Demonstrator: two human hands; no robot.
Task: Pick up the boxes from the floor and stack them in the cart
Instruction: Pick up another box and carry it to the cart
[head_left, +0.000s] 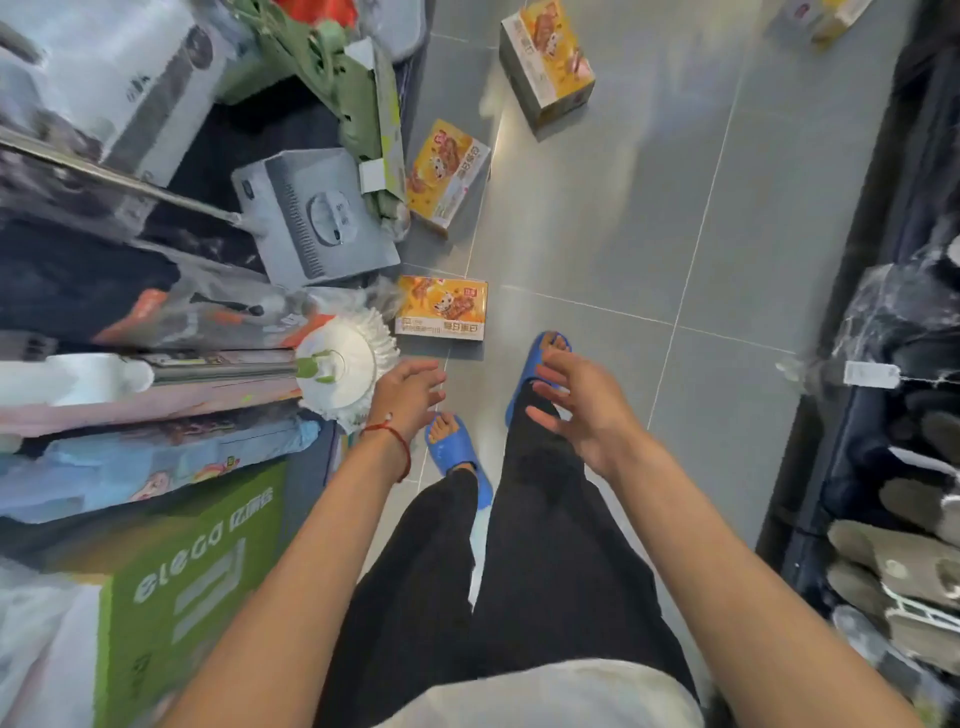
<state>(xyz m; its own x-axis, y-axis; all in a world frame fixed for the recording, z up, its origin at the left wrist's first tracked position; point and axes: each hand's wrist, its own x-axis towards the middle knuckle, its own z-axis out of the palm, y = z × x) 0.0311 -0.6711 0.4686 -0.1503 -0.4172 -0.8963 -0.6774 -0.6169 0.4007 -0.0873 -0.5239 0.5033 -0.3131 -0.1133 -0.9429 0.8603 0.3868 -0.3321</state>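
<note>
hovering above the tile floor, the left hand and the right hand are both released and spread, grasping nothing. the nearest box lies flat just ahead of the blue slippers, beside a white mop head. a second box and a third box lie farther off; possibly a fourth box, blurred, at the top edge.

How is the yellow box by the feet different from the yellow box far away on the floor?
The near box lies flat, picture up, beside the mop head. The far box sits alone on open floor, turned crooked, showing a grey side. Both are yellow with the same picture.
</note>
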